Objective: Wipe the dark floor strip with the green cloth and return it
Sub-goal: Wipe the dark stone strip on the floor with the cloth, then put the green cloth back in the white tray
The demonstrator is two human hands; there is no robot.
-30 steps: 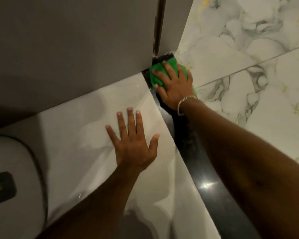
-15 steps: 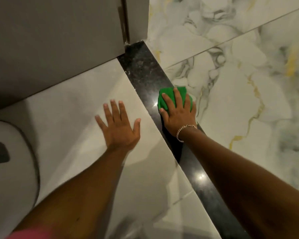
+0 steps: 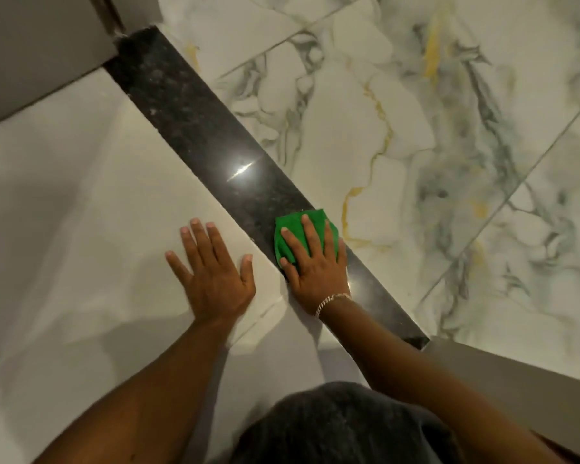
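A dark polished floor strip runs diagonally from the upper left to the lower right between pale tiles. A folded green cloth lies on the strip near its lower half. My right hand, with a bracelet at the wrist, presses flat on the cloth, fingers spread over it. Flat on the plain pale tile, just left of the strip, rests my left hand, fingers apart and holding nothing.
Veined marble tile covers the floor right of the strip. Grey panels meet the strip at the upper left and lower right. My dark-clothed knee fills the bottom centre.
My right hand has slid the green cloth along the strip from the far end by the grey panel toward me. The left hand stays planted on the tile while the view has shifted.
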